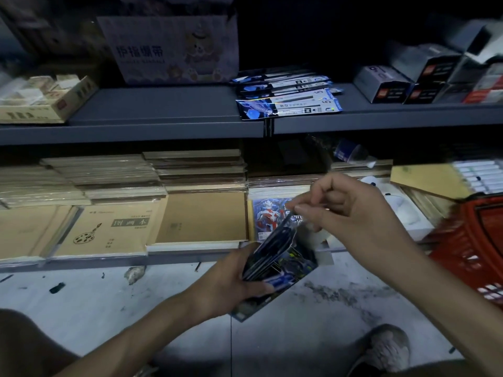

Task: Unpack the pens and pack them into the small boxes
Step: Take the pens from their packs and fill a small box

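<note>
down by the low shelf (174, 258), my left hand (231, 284) grips a blue bundle of pen packs (275, 257) over the floor (109, 295). my right hand (353, 213) pinches one thin pack (285, 221) by its top end, just above the bundle. i think it is best to pull it straight and slow, with a tight left grip so the others do not slip. loose pen packs (288, 104) lie on the upper shelf (163, 110), and the small boxes (386, 83) are well off to the right. a red basket (473, 246) sits near my right arm and could bump it.
</note>
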`<state>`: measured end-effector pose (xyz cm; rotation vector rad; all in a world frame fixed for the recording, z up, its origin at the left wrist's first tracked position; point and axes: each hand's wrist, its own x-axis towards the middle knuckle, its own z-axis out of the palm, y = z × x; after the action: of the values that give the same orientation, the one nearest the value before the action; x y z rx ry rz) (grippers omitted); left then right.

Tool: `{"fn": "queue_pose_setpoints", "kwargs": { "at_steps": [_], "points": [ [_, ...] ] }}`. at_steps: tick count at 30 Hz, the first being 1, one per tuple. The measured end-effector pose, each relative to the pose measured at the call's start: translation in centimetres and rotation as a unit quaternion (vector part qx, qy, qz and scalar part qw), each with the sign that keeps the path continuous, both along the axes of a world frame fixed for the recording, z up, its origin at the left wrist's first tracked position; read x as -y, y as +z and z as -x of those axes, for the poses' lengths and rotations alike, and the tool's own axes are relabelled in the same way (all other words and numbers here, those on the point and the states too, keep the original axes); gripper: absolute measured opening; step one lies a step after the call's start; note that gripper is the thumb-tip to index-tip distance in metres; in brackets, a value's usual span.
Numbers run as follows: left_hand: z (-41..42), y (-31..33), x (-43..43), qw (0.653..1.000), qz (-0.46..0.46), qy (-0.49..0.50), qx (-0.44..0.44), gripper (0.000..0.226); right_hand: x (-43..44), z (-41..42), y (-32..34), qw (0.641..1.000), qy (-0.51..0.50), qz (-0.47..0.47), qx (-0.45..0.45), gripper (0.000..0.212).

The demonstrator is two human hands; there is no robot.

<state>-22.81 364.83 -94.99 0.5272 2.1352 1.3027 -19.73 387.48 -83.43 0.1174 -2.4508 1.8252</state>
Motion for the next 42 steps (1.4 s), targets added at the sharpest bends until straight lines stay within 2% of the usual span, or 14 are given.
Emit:
{"fn": "queue_pose_setpoints", "kwargs": {
  "at_steps": [5, 11, 14, 17, 21, 24, 27, 29, 31, 33, 39, 42],
  "points": [
    [0.1, 0.3, 0.0, 0.999, -0.011, 0.001, 0.036, 0.055, 0.3, 0.1, -0.5, 0.998, -0.055, 0.01, -0.03, 0.024],
    [0.0, 0.4, 0.1, 0.998, -0.015, 0.01, 0.068, 0.057, 0.3, 0.5, -0.1, 0.985, -0.139, 0.093, -0.039, 0.016],
    [0.0, 0.3, 0.2, 0.998, -0.026, 0.011, 0.057, 0.06, -0.2, 0.6, 0.2, 0.982, -0.142, 0.121, -0.028, 0.006],
    [-0.1, 0.5, 0.0, 0.998, -0.031, 0.002, 0.056, 0.06, 0.0, 0.5, 0.1, 0.984, -0.116, 0.136, -0.004, 0.006],
    [-0.1, 0.4, -0.1, 1.0, -0.007, -0.002, 0.016, 0.057, 0.2, 0.6, -0.3, 0.985, -0.123, 0.124, -0.007, 0.01],
    [-0.1, -0.1, 0.0, 0.999, -0.002, 0.034, -0.036, 0.048, -0.3, 0.6, 0.3, 0.977, -0.173, 0.109, -0.057, 0.014],
    [-0.1, -0.4, 0.1, 0.996, -0.017, 0.066, -0.065, 0.045, -1.3, 0.3, 1.2, 0.956, -0.249, 0.098, -0.123, 0.013],
    [-0.2, -0.4, 0.2, 0.993, -0.034, 0.087, -0.067, 0.046, -2.3, 0.0, 1.6, 0.938, -0.296, 0.101, -0.153, 0.004],
    [-0.2, -0.4, 0.3, 0.991, -0.05, 0.099, -0.068, 0.049, -3.4, 0.0, 1.6, 0.926, -0.327, 0.103, -0.157, 0.014],
    [-0.5, -0.3, 0.4, 0.989, -0.064, 0.105, -0.078, 0.053, -4.1, 0.0, 1.4, 0.924, -0.339, 0.099, -0.149, 0.023],
    [-0.6, -0.2, 0.4, 0.983, -0.083, 0.124, -0.109, 0.057, -4.2, -0.3, 1.0, 0.931, -0.337, 0.03, -0.138, 0.003],
    [-0.6, -0.2, 0.3, 0.98, -0.081, 0.132, -0.122, 0.056, -4.0, -0.6, 0.9, 0.933, -0.325, -0.021, -0.155, 0.02]
  ]
}}
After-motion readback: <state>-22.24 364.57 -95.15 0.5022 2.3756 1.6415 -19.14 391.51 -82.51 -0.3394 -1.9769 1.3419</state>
